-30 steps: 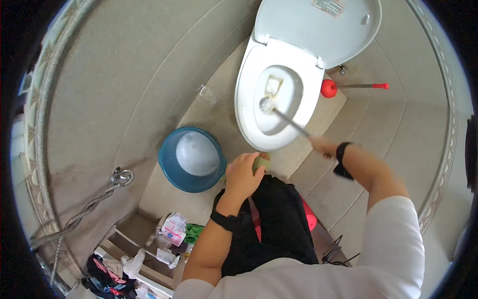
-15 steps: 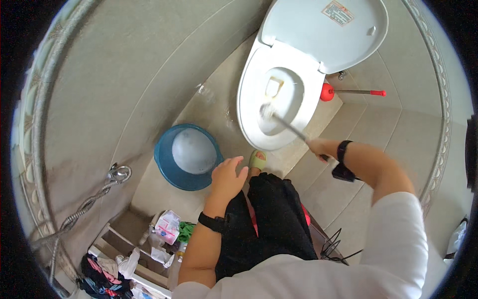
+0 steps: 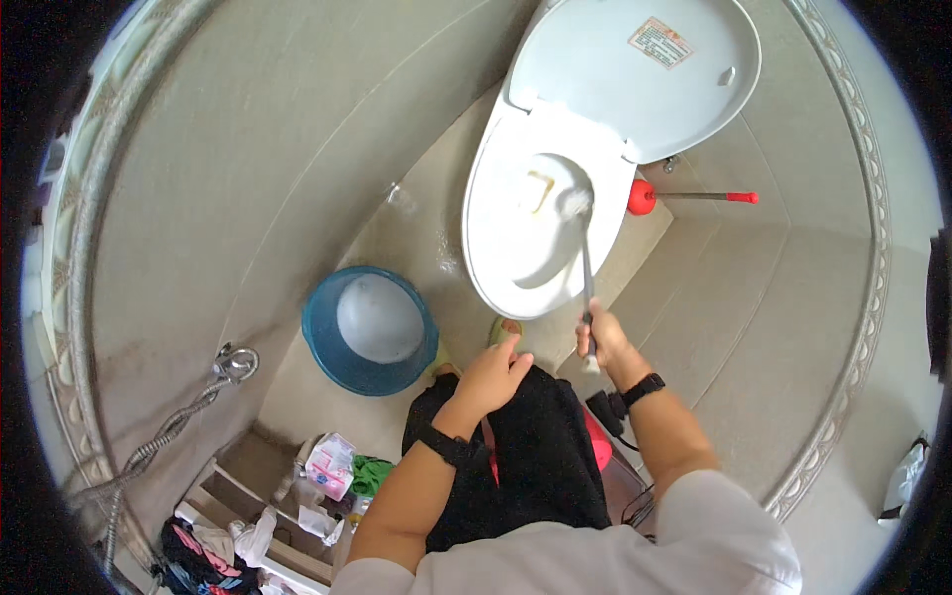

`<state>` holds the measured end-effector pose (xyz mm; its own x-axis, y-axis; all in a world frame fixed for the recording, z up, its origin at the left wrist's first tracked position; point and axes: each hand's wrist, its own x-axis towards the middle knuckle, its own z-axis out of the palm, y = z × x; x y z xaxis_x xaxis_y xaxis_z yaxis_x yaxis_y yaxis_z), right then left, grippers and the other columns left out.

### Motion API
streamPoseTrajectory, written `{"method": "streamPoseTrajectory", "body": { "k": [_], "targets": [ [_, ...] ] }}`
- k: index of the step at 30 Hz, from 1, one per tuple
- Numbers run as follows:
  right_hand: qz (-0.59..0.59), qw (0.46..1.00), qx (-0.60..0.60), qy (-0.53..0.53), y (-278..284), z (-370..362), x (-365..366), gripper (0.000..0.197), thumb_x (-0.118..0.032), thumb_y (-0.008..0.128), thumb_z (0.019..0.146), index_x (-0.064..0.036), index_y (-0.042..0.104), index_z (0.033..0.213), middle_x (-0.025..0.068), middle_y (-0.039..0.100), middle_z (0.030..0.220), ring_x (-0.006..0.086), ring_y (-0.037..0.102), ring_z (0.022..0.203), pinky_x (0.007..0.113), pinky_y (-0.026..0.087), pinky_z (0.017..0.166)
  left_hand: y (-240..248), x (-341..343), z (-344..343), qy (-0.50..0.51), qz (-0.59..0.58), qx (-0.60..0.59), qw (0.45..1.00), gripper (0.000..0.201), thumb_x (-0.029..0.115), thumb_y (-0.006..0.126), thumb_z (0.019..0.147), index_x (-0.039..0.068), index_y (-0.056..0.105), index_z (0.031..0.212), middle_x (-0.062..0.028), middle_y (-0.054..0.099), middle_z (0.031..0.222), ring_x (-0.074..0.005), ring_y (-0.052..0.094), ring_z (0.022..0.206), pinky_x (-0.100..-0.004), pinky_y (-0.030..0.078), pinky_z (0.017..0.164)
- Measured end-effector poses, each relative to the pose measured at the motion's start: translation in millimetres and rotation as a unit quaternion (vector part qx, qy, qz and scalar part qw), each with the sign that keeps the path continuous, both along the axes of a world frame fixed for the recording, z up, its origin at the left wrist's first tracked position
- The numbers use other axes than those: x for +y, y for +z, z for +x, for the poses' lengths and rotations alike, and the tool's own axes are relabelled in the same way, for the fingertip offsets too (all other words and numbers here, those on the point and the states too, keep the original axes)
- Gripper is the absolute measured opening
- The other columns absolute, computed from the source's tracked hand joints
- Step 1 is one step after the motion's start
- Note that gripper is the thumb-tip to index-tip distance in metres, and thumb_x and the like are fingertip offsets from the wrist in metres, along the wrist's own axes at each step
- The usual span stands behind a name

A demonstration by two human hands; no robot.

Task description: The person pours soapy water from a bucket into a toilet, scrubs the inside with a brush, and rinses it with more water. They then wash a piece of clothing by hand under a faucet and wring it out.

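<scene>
Brush [image 3: 587, 266] with white bristles and slim grey handle sits in closed fingers of the right hand [image 3: 609, 343], its head toward two o'clock inside the white oval toilet bowl [image 3: 526, 302]; the left hand [image 3: 489, 379], fingers loosely parted, hovers toward seven.

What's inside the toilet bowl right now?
Inside the toilet bowl are the white brush head, near its right side, and a pale patch with yellowish-brown edges. What lies directly under the brush head is covered.
</scene>
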<state>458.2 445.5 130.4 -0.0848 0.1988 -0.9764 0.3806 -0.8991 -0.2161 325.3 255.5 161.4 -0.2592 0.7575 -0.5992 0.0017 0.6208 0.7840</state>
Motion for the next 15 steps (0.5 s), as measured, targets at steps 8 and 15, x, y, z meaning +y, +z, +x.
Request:
{"method": "streamPoseTrajectory", "body": {
  "k": [8,15],
  "targets": [
    [0.022,0.98,0.169,-0.107,-44,-117,-18,0.043,-0.049,0.03,0.092,-0.0093,0.041,0.078,0.001,0.036,0.048,0.0157,0.035,0.035,0.03,0.034,0.033,-15,-26,-27,0.051,0.0,0.052,0.997,0.037,0.026,0.055,0.084,0.001,0.054,0.111,-0.0156,0.061,0.099,-0.0247,0.06,0.088,-0.0331,0.046,0.077],
    [0.095,0.887,0.002,0.452,-29,-27,-4,0.047,-0.043,0.03,0.093,-0.0011,0.051,0.092,0.0107,0.05,0.056,0.0207,0.05,0.042,0.036,0.04,0.036,-17,-66,-45,0.133,-0.054,0.062,0.988,0.033,0.025,0.055,0.083,0.001,0.057,0.106,-0.014,0.063,0.095,-0.0236,0.061,0.088,-0.0321,0.046,0.077]
  ]
}}
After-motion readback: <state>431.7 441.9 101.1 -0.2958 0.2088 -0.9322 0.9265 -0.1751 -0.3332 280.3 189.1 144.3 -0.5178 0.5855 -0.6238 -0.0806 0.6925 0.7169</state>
